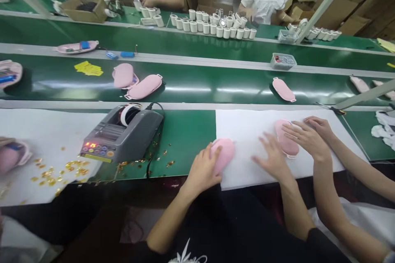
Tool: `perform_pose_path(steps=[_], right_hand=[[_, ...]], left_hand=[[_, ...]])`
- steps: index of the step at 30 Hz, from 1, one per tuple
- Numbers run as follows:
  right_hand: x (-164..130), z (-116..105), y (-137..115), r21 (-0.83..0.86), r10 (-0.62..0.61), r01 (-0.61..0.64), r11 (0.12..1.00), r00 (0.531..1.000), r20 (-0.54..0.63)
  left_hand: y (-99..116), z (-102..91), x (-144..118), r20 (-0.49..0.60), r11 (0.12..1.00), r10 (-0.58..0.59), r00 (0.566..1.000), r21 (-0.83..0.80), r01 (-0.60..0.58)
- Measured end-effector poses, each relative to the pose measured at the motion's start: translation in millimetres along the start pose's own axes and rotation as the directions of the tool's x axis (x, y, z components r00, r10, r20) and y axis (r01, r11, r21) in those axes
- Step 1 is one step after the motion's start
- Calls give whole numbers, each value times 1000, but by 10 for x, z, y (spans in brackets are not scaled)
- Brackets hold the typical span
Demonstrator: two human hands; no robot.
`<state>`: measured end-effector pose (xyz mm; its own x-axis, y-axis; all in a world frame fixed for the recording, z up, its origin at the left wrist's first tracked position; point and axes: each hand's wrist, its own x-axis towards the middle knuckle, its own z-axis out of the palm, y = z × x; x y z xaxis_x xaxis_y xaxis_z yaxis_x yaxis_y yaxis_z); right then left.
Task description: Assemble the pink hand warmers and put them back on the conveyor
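Lower centre of the frame, the left hand (203,168) wraps its fingers around a pink eye mask (224,154) on the white sheet (247,131); the right hand (271,158) lies flat, fingers released. A co-worker's hands (308,139) crowd the second mask (285,139); reaching across could knock it askew

My arms come in bare from the bottom edge, forearms uncovered down to the wrists. The left hand (203,168) and the right hand (273,160) wear nothing that I can see: no gloves, no watch, no rings or bands on the fingers (262,141). Below them my top is black, short in the sleeve, its dark hem showing at the right elbow. A white print, thin strokes like leaves or feathers, sits on the chest at the very bottom of the view.
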<state>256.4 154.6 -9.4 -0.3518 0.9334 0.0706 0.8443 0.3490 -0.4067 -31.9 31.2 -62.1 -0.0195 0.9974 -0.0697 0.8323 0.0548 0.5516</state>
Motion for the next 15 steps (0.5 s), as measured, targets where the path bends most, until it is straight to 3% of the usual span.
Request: perform_pose_path(steps=[2,4,5,7,9,11,13,14,15], right_hand=[[-145,87,-246,99,-171,151,984,955,242],[-225,125,-489,228,-316,233,945,825,469],[-233,118,-583,272,-347,231,934,768,539],[-201,79,-682,329,-362,192,925,714,599],[-145,54,-661,414,-413,186,891,711,569],[-117,94,-573,548,-510,233,804,743,433],[-140,202,-500,653,-541,274,706,803,249],[-168,272,-489,677,-519,275,683,834,186],[-200,343,-500,682,-488,261,684,857,162]], left_hand=[[43,-158,-104,119,985,168,979,-57,-162],[59,-340,-176,252,958,272,929,-166,-235],[42,-423,-193,308,947,288,907,-235,-221],[-51,-540,-198,363,899,293,884,-419,-126],[-188,-558,-196,346,729,349,871,-684,-21],[-275,-458,-218,216,397,381,899,-916,52],[-235,-264,-268,41,102,218,975,-995,19],[-166,-149,-296,-45,28,66,997,-998,-47],[-75,-35,-319,-104,14,-60,993,-995,-103]])
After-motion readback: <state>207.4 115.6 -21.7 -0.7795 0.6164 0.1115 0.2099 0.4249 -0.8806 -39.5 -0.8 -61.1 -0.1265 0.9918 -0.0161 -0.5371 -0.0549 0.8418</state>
